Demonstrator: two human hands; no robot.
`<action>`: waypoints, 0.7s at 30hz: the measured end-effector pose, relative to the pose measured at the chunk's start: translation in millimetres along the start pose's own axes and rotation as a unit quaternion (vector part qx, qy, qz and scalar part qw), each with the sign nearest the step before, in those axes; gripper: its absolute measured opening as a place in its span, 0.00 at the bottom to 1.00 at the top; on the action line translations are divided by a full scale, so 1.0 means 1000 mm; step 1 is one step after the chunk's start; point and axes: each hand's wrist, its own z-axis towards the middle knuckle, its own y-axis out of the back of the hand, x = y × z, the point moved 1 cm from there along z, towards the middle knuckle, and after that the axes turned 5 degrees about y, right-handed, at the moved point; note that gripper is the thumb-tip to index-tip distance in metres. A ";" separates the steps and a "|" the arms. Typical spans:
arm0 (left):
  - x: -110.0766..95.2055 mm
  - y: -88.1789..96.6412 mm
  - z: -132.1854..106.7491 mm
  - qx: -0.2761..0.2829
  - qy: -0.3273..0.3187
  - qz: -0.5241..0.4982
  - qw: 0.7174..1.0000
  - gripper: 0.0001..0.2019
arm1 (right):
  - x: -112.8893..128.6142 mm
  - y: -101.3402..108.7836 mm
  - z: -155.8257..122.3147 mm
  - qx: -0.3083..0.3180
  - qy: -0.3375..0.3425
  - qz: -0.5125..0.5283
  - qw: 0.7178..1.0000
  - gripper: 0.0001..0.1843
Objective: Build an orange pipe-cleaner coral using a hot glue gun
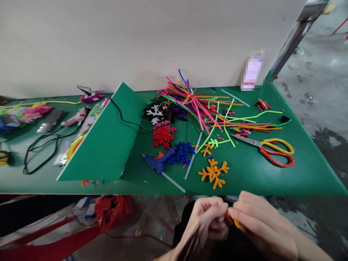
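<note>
I see my left hand [209, 219] and right hand [262, 226] both pinched on a short orange fuzzy pipe-cleaner piece [234, 220]. They hold it below the near edge of the green table [307, 174], near an orange pipe-cleaner snowflake [214, 173] lying there.

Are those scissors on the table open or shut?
Shut: the scissors lie flat on the green table, blades together as one silver point.

Both hands are low and near, close together. The left hand [209, 217] curls its fingers in. The right hand [261, 226] pinches, its fingertips touching the left ones.
</note>
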 end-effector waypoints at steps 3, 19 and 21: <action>0.001 0.002 0.000 -0.052 -0.172 0.133 0.975 0.22 | -0.006 0.003 -0.001 -0.016 -0.126 0.088 0.988 0.09; -0.011 0.009 -0.007 -0.068 -0.379 0.328 0.863 0.10 | -0.006 0.000 -0.010 -0.006 -0.194 0.172 0.966 0.07; -0.012 0.010 -0.007 -0.045 -0.367 0.335 0.867 0.09 | -0.006 0.002 -0.009 0.007 -0.217 0.189 0.958 0.07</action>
